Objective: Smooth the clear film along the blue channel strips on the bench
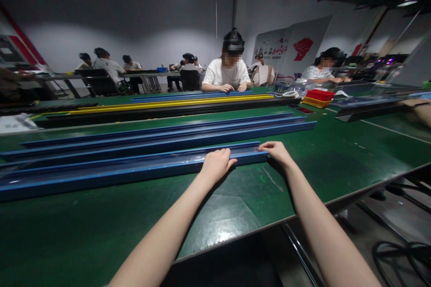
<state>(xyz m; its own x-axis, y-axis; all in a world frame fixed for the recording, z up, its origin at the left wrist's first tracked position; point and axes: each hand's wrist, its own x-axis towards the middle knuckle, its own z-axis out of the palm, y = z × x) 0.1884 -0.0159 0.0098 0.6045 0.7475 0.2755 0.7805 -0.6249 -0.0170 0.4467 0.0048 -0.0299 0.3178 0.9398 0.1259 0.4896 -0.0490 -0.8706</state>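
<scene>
A long blue channel (134,171) lies on the green table, with shiny clear film along its inside. My left hand (217,163) is wrapped over its near wall, a little short of the right end; the fingertips are partly hidden inside the channel. At that right end, my right hand (274,150) has thumb and fingers pinched together at the tip of the channel. Whether the pinch holds the channel's edge or the film, I cannot make out. Just behind lie more blue channels (188,138), side by side and parallel to it.
Beyond are yellow strips (175,105) and black strips (141,114). Red and yellow bins (318,97) stand at the back right, near a dark channel (363,110). A co-worker (227,71) sits across the table (336,161). Another person's arm (419,110) shows at right.
</scene>
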